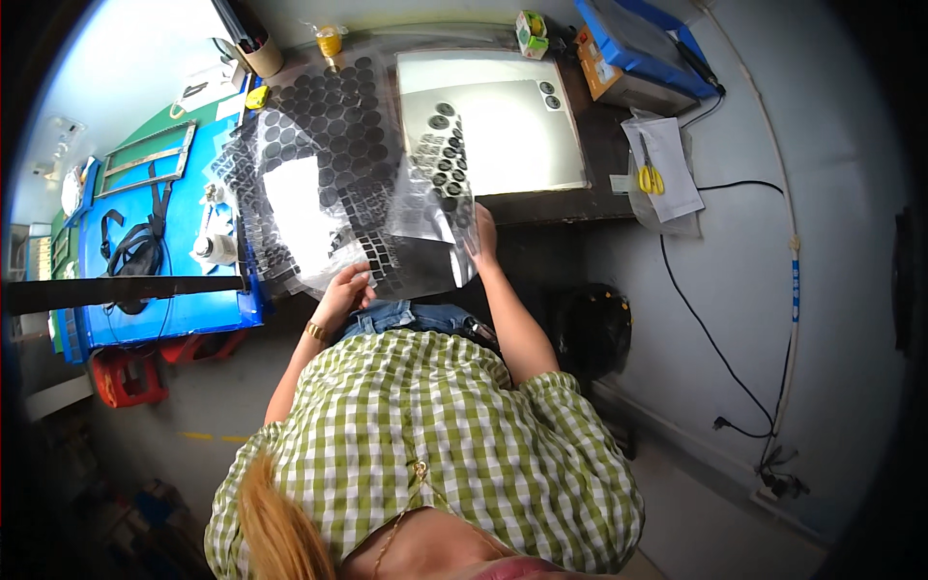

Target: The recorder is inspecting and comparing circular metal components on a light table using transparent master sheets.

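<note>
My right hand (482, 238) is closed on the right edge of a clear film sheet (443, 184) printed with black round shapes. That sheet is raised and tilted, and its upper part stands in front of a bright light panel (527, 130). My left hand (345, 295) has its fingers curled at the front edge of another clear film (333, 246), which shines with glare. Beneath lie overlapping dark printed films, with rows of black discs (333, 111) and small black squares (379, 253). How the lower sheets overlap is hard to make out.
Yellow-handled scissors (651, 180) hang in a clear pouch at the table's right end. A blue bin (643, 43) stands on a box at the back right. At the back are a tape roll (329, 41) and a pen holder (263, 58). A blue table (193, 266) adjoins on the left.
</note>
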A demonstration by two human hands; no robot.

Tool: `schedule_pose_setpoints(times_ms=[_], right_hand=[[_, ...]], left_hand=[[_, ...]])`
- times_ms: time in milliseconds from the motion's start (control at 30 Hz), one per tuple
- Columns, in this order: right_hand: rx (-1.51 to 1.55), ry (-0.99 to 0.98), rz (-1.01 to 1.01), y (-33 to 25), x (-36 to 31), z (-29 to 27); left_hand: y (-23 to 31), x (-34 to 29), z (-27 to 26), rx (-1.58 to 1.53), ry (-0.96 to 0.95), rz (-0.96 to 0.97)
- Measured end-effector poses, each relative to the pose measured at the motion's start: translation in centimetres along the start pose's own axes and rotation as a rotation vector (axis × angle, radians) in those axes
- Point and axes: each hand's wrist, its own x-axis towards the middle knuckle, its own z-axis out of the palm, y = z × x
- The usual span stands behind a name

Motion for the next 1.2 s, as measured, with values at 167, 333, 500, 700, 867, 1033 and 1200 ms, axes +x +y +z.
schedule_pose_setpoints(times_ms=[167,333,500,700,867,1033,1200], right_hand=[[0.746,-0.175,0.44,0.1,-3.0,-5.7],[1.024,-0.313,0.481,1.1,-4.2,-10.9],[1.102,-0.294,0.459,-3.4,-5.0,-11.8],[0.862,-0.227,0.442,-2.6,-5.7,-11.1],[0.872,-0.35,0.549,-1.5,-7.3,-9.5],[0.824,-0.483,0.589,-3.1,-8.4,-8.0],[0.818,-0.507,0.54,-3.6,-8.4,-7.5]], left_hand=[[0.1,-0.1,-0.4,-0.004,0.038,0.006],[0.5,0.0,-0.5,0.015,0.041,-0.015],[0.4,0.1,-0.7,0.027,0.026,-0.019],[0.4,-0.2,-0.7,0.022,0.026,-0.013],[0.5,-0.4,-0.5,-0.039,0.032,-0.008],[0.3,-0.1,-0.7,-0.056,0.016,0.004],[0.3,0.2,-0.7,-0.014,0.01,0.024]])
